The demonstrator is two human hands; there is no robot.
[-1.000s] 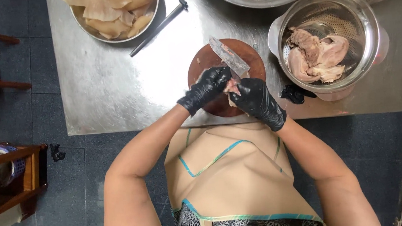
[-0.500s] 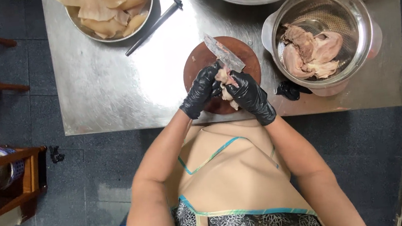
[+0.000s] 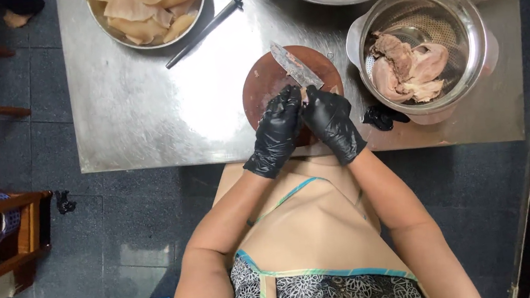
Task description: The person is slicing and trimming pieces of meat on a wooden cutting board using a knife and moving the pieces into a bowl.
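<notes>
1. Right hand [image 3: 332, 122] is gripping the knife [image 3: 296, 67], fingers clamped on its handle.
2. Left hand [image 3: 278, 130], fingers curled together, is pressing meat, mostly hidden, on the round wooden board [image 3: 265, 81], near table edge [image 3: 145, 115].

On your steel table [image 3: 145, 115] a metal colander [image 3: 460, 20] held pale raw meat [image 3: 407, 64], with a crumpled black glove [image 3: 382, 117] just beside it. You had a bowl of beige slices [image 3: 148, 11] at the far left, a black rod [image 3: 202, 30] near it, and a wooden rack [image 3: 1, 239] on the floor.
</notes>
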